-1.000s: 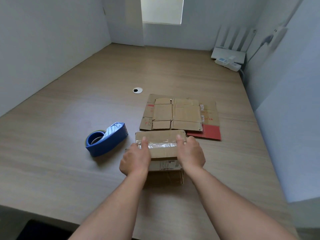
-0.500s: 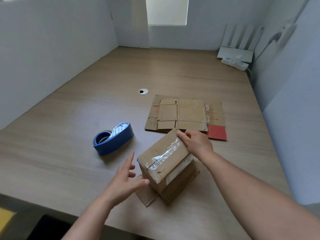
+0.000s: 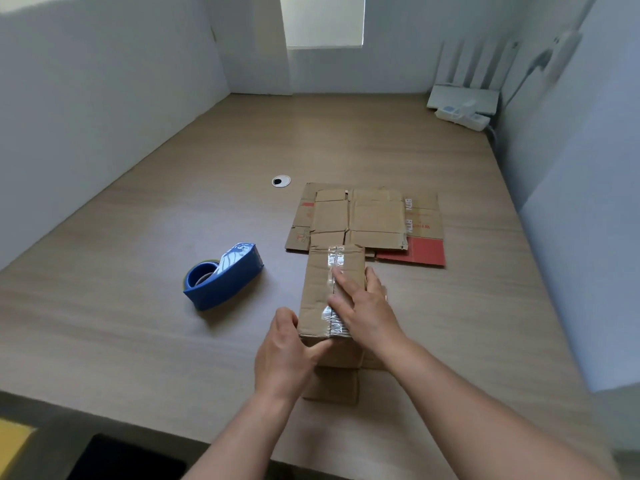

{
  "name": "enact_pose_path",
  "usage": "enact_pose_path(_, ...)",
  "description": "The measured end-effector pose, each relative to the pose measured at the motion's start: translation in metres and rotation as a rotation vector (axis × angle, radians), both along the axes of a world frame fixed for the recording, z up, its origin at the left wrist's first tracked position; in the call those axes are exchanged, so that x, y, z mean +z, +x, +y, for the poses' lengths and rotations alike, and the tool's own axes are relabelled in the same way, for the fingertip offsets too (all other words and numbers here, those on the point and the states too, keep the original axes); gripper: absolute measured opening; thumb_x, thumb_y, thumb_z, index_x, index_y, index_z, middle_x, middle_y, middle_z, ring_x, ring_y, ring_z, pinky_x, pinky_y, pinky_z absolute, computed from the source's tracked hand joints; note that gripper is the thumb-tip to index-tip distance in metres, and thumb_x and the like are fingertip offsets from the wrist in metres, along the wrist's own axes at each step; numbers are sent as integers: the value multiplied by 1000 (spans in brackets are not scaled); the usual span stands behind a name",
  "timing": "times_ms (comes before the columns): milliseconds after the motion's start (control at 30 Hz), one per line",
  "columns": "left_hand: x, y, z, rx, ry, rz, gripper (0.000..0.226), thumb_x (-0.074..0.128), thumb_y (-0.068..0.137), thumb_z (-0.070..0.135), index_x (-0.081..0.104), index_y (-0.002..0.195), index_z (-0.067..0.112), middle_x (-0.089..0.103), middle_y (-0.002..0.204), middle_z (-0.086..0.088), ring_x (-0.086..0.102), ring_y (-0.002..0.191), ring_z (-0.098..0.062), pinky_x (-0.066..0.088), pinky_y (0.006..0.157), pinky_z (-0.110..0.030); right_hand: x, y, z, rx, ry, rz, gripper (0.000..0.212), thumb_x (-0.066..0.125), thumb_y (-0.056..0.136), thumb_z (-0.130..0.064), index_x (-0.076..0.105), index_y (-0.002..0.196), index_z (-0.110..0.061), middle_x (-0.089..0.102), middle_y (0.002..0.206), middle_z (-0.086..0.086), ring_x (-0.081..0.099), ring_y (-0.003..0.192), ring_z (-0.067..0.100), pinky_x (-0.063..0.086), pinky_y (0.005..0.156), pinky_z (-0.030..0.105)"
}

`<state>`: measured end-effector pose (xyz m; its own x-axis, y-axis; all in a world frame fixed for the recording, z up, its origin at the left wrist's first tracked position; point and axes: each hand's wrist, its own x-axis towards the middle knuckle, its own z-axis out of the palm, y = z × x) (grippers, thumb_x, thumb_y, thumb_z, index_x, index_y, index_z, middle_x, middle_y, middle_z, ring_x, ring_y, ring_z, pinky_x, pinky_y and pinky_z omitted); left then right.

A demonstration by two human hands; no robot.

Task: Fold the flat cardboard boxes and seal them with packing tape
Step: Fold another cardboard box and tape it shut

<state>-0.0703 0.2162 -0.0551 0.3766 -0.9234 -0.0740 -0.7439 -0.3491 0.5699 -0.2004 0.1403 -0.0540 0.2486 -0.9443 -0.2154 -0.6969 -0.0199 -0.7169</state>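
Box: folded cardboard box [image 3: 322, 289] on table [image 3: 138, 341], centre-near, clear tape strip [image 3: 335, 259] along top seam.
L hand [image 3: 287, 351]: grip curled round box's near-left corner.
R hand [image 3: 363, 306]: grip spread, fingers flat on tape.
Dispenser: blue tape dispenser [image 3: 225, 275], left of box, apart.
Flats: flat cardboard [image 3: 367, 216] just beyond box.

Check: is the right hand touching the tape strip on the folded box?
Touching. The head view shows the right hand lying flat, fingers on the tape strip atop the box.
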Motion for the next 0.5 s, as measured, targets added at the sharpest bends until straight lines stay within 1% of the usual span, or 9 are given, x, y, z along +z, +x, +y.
enact_pose_path(67, -1, 3, -8, -7, -11, -16, 54, 76, 74, 45, 33, 95, 19, 50, 93, 4, 54, 83, -21, 42, 65, -31, -4, -5, 14, 23, -19, -109, 49, 57, 92, -40, 42, 139, -43, 5, 158, -3, 13, 144, 20, 16, 117, 31)
enact_pose_path(133, 1, 12, -19, -90, 53, 43, 52, 76, 75, 44, 37, 99, 20, 53, 98, 3, 57, 89, -20, 45, 68, -30, -8, -9, 23, 29, -24, -183, 50, 62, 89, -40, 45, 136, -44, 10, 157, -8, 18, 144, 15, 19, 118, 32)
enact_pose_path(233, 10, 44, -33, -391, 333, 271, 51, 76, 77, 37, 44, 114, 25, 57, 108, 8, 59, 95, -9, 51, 79, -25, -4, -20, 23, 69, 7, -114, 59, 66, 84, -44, 40, 137, -49, 9, 158, -8, 18, 143, 15, 20, 118, 33)
enact_pose_path(267, 13, 58, -35, -457, 386, 271, 52, 74, 79, 36, 45, 122, 26, 56, 116, 9, 57, 101, -7, 50, 85, -24, -3, -23, 22, 104, -1, -66, 64, 68, 82, -46, 37, 137, -51, 7, 158, -9, 18, 143, 14, 21, 118, 33)
enact_pose_path(300, 14, 72, -39, -465, 370, 213, 54, 71, 83, 34, 45, 129, 25, 54, 123, 8, 55, 109, -8, 47, 92, -25, -3, -25, 20, 130, -18, -22, 67, 69, 80, -47, 35, 138, -53, 6, 158, -10, 19, 143, 13, 22, 118, 32)
enact_pose_path(333, 16, 85, -41, -401, 279, 131, 53, 66, 87, 32, 45, 134, 22, 53, 129, 4, 52, 115, -10, 44, 96, -26, -2, -25, 20, 145, -42, 18, 69, 70, 79, -47, 34, 138, -53, 6, 158, -11, 21, 142, 12, 23, 117, 31)
enact_pose_path(367, 17, 95, -44, -282, 143, 61, 49, 62, 90, 28, 46, 135, 17, 53, 132, 0, 51, 119, -14, 41, 97, -29, -1, -25, 19, 150, -71, 53, 68, 70, 80, -47, 35, 138, -53, 6, 158, -11, 22, 142, 11, 25, 116, 30)
enact_pose_path(433, 20, 112, -51, -39, -62, 19, 43, 56, 94, 23, 48, 133, 9, 53, 133, -8, 48, 123, -24, 38, 98, -35, -1, -23, 20, 159, -157, 130, 65, 66, 84, -45, 35, 140, -50, 5, 158, -9, 25, 141, 13, 30, 113, 30)
enact_pose_path(500, 15, 127, -62, 61, -41, -24, 44, 54, 94, 24, 47, 133, 4, 50, 135, -13, 43, 127, -29, 38, 97, -40, -5, -23, 23, 159, -241, 219, 61, 61, 89, -42, 33, 143, -45, 3, 159, -1, 28, 141, 18, 37, 109, 34)
